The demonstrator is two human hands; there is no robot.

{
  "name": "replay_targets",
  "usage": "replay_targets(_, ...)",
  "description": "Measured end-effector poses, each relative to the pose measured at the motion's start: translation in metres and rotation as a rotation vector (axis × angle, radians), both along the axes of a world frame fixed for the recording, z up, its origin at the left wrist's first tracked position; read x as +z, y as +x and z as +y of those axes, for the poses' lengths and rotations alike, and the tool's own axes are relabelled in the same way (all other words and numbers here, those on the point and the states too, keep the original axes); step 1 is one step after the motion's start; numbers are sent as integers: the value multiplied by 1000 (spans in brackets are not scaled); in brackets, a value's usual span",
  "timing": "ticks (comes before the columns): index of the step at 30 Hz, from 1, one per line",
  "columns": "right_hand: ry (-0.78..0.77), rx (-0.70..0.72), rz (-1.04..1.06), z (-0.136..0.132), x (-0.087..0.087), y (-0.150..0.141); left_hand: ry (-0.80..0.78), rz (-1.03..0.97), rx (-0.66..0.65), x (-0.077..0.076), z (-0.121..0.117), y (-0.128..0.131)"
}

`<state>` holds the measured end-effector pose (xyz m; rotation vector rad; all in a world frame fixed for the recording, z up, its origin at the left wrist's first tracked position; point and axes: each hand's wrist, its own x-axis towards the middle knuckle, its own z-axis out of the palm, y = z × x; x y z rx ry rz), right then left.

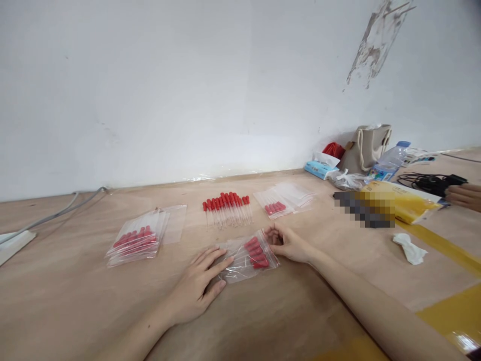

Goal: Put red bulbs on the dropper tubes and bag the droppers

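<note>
A clear zip-lock bag (240, 273) lies in front of me with several red-bulbed glass droppers (257, 253) inside. My left hand (201, 281) rests on the bag's left end, fingers spread and flat. At the right end, my right hand (283, 243) has its fingers closed on the zip edge. Just beyond, loose droppers (227, 203) lie side by side with their red bulbs pointing away. To the left is a stack of filled bags (135, 238). Behind my right hand, flat clear bags (291, 195) lie fanned out, with red bulbs showing at their near left.
Along the right stand a tissue box (321, 168), a canvas bag (364, 148) and a plastic bottle (391, 160). A yellow package (404, 200), black cables (428, 180) and a crumpled tissue (409, 248) lie nearer. Another person's hand (464, 195) shows at the right edge. Grey cable (75, 200) runs left.
</note>
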<state>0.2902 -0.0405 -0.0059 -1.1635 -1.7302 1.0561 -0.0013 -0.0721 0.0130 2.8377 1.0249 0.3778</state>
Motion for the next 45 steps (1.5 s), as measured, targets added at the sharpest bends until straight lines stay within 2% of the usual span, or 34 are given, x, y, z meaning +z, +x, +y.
replay_targets(4,-142,-62,54,1,2,-5,2,4,0,-1,0,0)
replay_targets(9,-206,-2,99,-5,2,-17,8,3,10,2,-2,2)
replay_targets(11,-226,-9,163,-6,4,-15,84,-1,100,4,3,0)
replay_targets(14,-253,-28,279,-5,10,-4,311,9,389,8,19,-13)
replay_targets(16,-302,-92,396,-4,16,5,431,47,557,10,33,-27)
replay_targets(19,-335,-246,581,-1,22,18,450,130,668,10,49,-47)
replay_targets(22,-273,-417,727,4,24,30,411,170,701,8,57,-57)
replay_targets(25,-186,-529,851,14,25,37,458,155,659,5,58,-58)
replay_targets(30,-182,-525,913,41,26,36,562,167,495,5,53,-53)
replay_targets(33,-190,-582,823,56,23,31,652,177,442,11,44,-47)
replay_targets(36,-197,-656,719,62,12,29,749,100,442,17,32,-36)
replay_targets(38,-144,-774,581,62,3,33,781,25,392,18,24,-27)
replay_targets(40,-1,-971,313,59,-3,38,736,-18,227,17,15,-18)
replay_targets(42,174,-1076,42,56,-6,41,608,-25,7,14,8,-11)
replay_targets(43,238,-1056,-43,54,-6,40,522,-22,-82,12,5,-8)
replay_targets(45,312,-900,-156,50,-2,34,335,-10,-176,10,-1,-4)
